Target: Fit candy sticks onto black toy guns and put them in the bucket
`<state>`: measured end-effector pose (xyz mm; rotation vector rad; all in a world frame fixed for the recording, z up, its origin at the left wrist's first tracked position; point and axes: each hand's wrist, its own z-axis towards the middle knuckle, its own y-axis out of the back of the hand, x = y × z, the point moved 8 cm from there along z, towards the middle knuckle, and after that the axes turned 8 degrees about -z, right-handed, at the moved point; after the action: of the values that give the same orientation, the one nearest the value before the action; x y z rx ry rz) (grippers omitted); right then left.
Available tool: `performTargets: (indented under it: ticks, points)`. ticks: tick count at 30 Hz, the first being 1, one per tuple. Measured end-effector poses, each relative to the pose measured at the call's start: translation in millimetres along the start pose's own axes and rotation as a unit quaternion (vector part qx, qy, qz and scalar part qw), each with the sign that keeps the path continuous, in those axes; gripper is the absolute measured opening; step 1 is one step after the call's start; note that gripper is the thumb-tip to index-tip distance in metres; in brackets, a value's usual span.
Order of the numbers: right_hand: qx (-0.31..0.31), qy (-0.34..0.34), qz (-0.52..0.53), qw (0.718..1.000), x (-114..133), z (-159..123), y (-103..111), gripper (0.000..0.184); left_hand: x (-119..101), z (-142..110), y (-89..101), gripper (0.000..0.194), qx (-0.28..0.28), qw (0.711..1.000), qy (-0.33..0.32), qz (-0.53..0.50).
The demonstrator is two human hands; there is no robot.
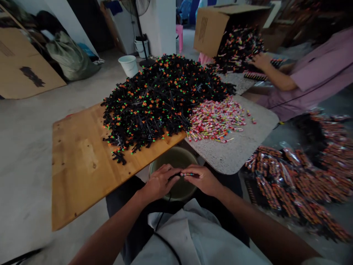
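Above the bucket (154,165), my left hand (161,180) pinches a small dark piece, mostly hidden by the fingers, that looks like a black toy gun. Its tip meets a thin colourful candy tube (188,174), which my right hand (204,179) grips between thumb and fingers. Beyond my hands lies a big heap of black toy guns (154,99) with orange and green ends, on a wooden board (82,165). Beside it, pink and red candy tubes (217,119) are piled on a grey speckled tabletop (228,154).
At the right, a person in a pink shirt (317,73) reaches a hand (261,60) toward more black pieces spilling from a tipped cardboard box (211,31). Clear bags of packed items (298,176) cover the floor at right. A white bucket (128,66) stands behind the board.
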<state>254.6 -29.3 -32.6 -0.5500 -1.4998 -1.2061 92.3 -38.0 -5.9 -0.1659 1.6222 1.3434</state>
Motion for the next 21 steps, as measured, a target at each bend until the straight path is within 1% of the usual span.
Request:
performTargets:
  ticks: [2,3,4,5,6,7,8,9,10,11,12,13,14,15,16,17,18,19,20,21]
  points:
    - [0.042,-0.023,-0.003,0.999,-14,0,-5,0.024,13,-6,-7.4,0.036,0.012,1.000,0.023,0.015]
    - [0.050,-0.036,-0.014,0.998,-22,4,-2,0.029,21,-10,-11.0,0.035,0.020,0.999,0.037,0.027]
    - [0.041,-0.052,-0.037,0.997,-30,10,7,0.033,31,-13,-15.0,0.034,0.029,0.997,0.053,0.040]
    - [0.012,-0.068,-0.076,0.995,-38,19,21,0.035,41,-16,-19.4,0.033,0.039,0.996,0.069,0.051]
    - [-0.032,-0.085,-0.128,0.988,-46,30,39,0.035,52,-19,-24.4,0.032,0.049,0.993,0.085,0.059]
    - [-0.086,-0.100,-0.192,0.972,-51,41,59,0.032,61,-22,-29.3,0.032,0.056,0.991,0.100,0.064]
    - [-0.133,-0.111,-0.263,0.949,-53,52,77,0.029,68,-25,-33.6,0.032,0.060,0.990,0.110,0.068]
    - [-0.156,-0.113,-0.321,0.927,-54,64,90,0.029,73,-27,-35.9,0.033,0.055,0.989,0.115,0.072]
    - [-0.161,-0.111,-0.367,0.909,-54,75,97,0.029,74,-29,-35.0,0.035,0.041,0.990,0.111,0.074]
    - [-0.154,-0.112,-0.407,0.894,-54,86,100,0.028,72,-30,-30.7,0.036,0.019,0.992,0.097,0.074]
    - [-0.138,-0.118,-0.438,0.880,-55,94,100,0.027,68,-30,-22.2,0.036,-0.010,0.994,0.076,0.073]
    - [-0.121,-0.130,-0.464,0.868,-57,101,98,0.027,62,-31,-9.6,0.034,-0.043,0.995,0.051,0.069]
    - [-0.107,-0.148,-0.487,0.854,-59,106,96,0.028,57,-33,6.8,0.032,-0.079,0.994,0.029,0.068]
    - [-0.096,-0.166,-0.505,0.842,-61,109,94,0.029,54,-36,27.0,0.030,-0.120,0.990,0.015,0.078]
    - [-0.088,-0.179,-0.519,0.831,-61,111,92,0.031,55,-40,49.4,0.030,-0.161,0.981,0.018,0.103]
    - [-0.079,-0.187,-0.529,0.824,-61,113,90,0.033,60,-46,72.4,0.031,-0.198,0.970,0.035,0.139]
    - [-0.068,-0.190,-0.538,0.819,-60,115,88,0.034,68,-55,95.1,0.034,-0.230,0.954,0.069,0.181]
    - [-0.056,-0.191,-0.545,0.815,-59,116,86,0.035,80,-64,114.1,0.040,-0.243,0.938,0.113,0.219]
    - [-0.042,-0.195,-0.549,0.812,-58,117,85,0.036,93,-72,128.1,0.045,-0.234,0.928,0.152,0.245]
    - [-0.030,-0.201,-0.551,0.809,-59,117,85,0.036,105,-80,138.2,0.048,-0.216,0.922,0.185,0.262]
